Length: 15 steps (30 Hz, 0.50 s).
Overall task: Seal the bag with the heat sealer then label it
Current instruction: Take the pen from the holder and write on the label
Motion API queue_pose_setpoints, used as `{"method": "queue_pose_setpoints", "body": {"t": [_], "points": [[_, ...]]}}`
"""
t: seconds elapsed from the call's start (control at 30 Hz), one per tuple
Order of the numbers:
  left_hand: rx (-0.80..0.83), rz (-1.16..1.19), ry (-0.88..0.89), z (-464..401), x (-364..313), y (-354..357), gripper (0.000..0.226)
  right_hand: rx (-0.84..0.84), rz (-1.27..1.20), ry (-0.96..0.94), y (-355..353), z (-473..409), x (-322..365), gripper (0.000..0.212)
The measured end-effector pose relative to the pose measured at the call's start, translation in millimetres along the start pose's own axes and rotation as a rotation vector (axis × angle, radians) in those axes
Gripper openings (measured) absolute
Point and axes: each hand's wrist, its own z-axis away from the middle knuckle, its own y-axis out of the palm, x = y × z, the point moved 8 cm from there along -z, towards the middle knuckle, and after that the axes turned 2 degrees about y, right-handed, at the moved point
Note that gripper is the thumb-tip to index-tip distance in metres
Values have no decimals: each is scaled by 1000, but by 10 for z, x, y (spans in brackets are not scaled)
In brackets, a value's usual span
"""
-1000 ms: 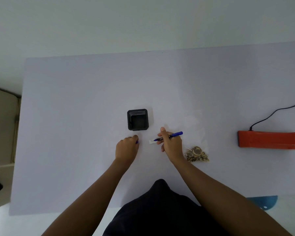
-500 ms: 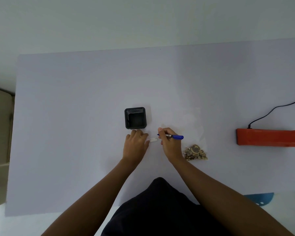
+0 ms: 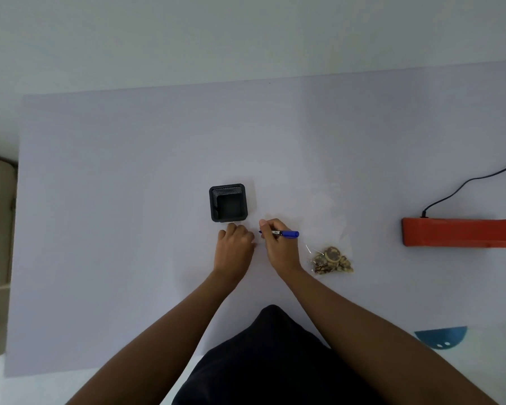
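Head view: bag lies flat right of centre, clear film, a small clump of brown dried bits at its lower end, well apart from the orange heat sealer at the right edge. It looks light, limp and slick, so take it by the empty upper film, not the contents. Right hand pinches a blue marker with its tip towards the left hand, whose fingers lie loosely curved on the table; whether they pin a label I can't tell.

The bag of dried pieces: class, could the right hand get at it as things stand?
Probably yes. The bag lies just right of the right hand with bare table between, though that hand holds the blue marker.
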Motion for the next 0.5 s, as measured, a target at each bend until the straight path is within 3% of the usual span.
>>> {"method": "queue_pose_setpoints", "body": {"t": [0.2,0.5], "points": [[-11,-18,61,40,-105,-108,20,30,61,-40,40,14,5,26],[43,-34,134,181,-125,60,16,106,160,-58,145,80,-128,31]]}}
